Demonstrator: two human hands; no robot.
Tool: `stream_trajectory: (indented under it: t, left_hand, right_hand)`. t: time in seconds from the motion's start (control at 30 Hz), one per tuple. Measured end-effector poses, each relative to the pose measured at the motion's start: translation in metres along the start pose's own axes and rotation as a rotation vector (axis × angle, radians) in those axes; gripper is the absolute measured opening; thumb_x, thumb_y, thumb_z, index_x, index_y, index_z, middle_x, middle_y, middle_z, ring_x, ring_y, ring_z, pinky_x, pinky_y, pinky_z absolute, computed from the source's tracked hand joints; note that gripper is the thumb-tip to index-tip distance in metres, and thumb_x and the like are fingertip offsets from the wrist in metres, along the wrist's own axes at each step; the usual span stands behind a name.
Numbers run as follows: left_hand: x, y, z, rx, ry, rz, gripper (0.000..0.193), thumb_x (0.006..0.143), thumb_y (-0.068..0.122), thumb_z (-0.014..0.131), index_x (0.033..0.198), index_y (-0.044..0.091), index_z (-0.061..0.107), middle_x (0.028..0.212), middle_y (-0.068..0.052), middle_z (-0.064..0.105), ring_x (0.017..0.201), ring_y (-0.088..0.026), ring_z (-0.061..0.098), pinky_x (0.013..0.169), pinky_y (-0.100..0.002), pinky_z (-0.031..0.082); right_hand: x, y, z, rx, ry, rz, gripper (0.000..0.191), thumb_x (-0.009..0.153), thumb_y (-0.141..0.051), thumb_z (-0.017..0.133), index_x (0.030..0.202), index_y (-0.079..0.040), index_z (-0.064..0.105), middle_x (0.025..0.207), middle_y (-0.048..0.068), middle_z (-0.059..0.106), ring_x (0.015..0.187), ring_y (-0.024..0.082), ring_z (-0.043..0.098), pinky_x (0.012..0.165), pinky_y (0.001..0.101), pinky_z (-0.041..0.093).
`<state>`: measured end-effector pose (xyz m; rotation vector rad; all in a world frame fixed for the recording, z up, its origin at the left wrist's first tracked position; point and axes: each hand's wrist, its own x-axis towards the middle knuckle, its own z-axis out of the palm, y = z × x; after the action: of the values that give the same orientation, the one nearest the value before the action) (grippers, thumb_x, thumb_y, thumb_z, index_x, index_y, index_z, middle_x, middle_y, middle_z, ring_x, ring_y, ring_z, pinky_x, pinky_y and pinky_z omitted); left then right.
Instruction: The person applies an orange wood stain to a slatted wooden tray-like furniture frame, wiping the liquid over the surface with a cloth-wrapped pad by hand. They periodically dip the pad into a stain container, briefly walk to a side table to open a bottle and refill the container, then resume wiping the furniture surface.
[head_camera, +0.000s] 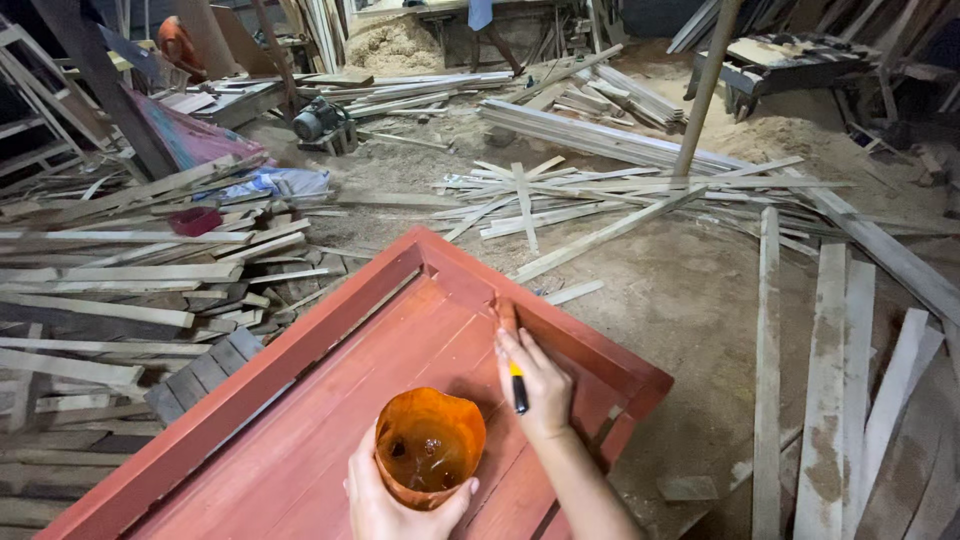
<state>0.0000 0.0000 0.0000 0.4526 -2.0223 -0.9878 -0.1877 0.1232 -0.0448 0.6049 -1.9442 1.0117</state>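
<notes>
Panel surface: the red wooden panel (330, 400) has open flat boards left of the left hand (385, 500) and the orange cup (430, 445) it holds.
Raised rim: the panel's frame edge stands up along the far sides and blocks a flat sweep outward.
Corner zone: the right hand (540, 380) with the brush (512, 350) occupies the inner ledge near the far corner.
Left side: stacked planks (110, 290) crowd close to the panel edge.
Right side: the sawdust floor (690, 300) lies open just beside the panel, then long boards (830, 370).
Far ahead: a leaning pole (705, 85) and scattered strips (560, 195), well apart from the panel.
</notes>
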Motion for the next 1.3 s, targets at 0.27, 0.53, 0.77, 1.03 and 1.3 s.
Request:
stream_trajectory:
  t: [0.27,0.53,0.77,1.03,1.3]
  left_hand:
    - [-0.011,-0.037,-0.003,-0.082,0.078,0.022,0.112,0.035,0.025,0.098,0.133,-0.001,0.051,0.119,-0.021,0.066,0.111,-0.033,0.068,0.097,-0.045,0.054]
    - [0.014,-0.061,-0.018,-0.468,-0.167,-0.014,0.109,0.038,0.029,0.099,0.133,0.0,0.053,0.118,-0.02,0.07,0.109,-0.031,0.072,0.097,-0.044,0.056]
    - [0.02,-0.057,-0.022,-0.435,-0.222,-0.118,0.109,0.038,0.029,0.1,0.132,0.0,0.054,0.117,-0.019,0.071,0.109,-0.03,0.073,0.097,-0.044,0.056]
    - [0.031,-0.063,-0.033,-0.448,-0.203,-0.166,0.108,0.038,0.029,0.101,0.132,0.0,0.055,0.116,-0.018,0.073,0.108,-0.029,0.075,0.097,-0.044,0.057]
    - [0.031,-0.065,-0.038,-0.431,-0.213,-0.201,0.107,0.039,0.03,0.101,0.132,0.001,0.057,0.115,-0.017,0.074,0.108,-0.027,0.076,0.098,-0.043,0.057]
  right_hand:
    - [-0.01,-0.002,-0.058,0.049,0.183,-0.089,0.031,0.094,-0.004,0.075,0.123,-0.009,0.068,0.124,0.013,0.073,0.107,0.026,0.077,0.089,0.0318,0.061]
    - [0.092,-0.043,0.078,0.093,-0.04,-0.006,0.024,0.09,-0.018,0.075,0.114,-0.018,0.079,0.112,0.016,0.076,0.091,0.034,0.074,0.077,0.0398,0.059]
    - [0.026,-0.014,-0.032,0.382,0.178,-0.052,0.029,0.098,-0.003,0.067,0.127,0.002,0.067,0.13,0.017,0.07,0.12,0.023,0.07,0.104,0.0336,0.056]
    - [0.044,-0.032,0.032,0.223,0.268,-0.071,0.025,0.099,-0.007,0.069,0.123,-0.001,0.069,0.121,0.016,0.073,0.109,0.028,0.075,0.093,0.0344,0.06]
    - [0.089,-0.061,0.107,0.298,0.181,0.097,0.028,0.091,-0.007,0.076,0.119,-0.007,0.076,0.114,0.013,0.077,0.101,0.025,0.078,0.086,0.0329,0.06]
